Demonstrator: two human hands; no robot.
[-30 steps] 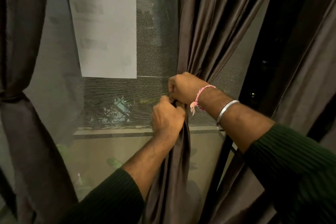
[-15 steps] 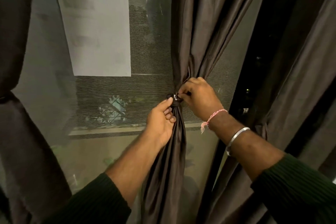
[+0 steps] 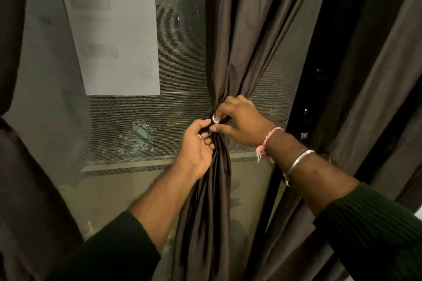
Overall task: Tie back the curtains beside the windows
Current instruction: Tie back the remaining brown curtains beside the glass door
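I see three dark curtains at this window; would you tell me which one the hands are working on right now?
The middle curtain: the left hand and right hand pinch a tie at its gathered waist. The left curtain and right curtain hang untouched.

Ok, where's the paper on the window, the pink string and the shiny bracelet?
paper [image 3: 116,36], head view, middle of the sheet.
pink string [image 3: 270,137], head view, strand across the wrist.
shiny bracelet [image 3: 299,161], head view, top of the band.
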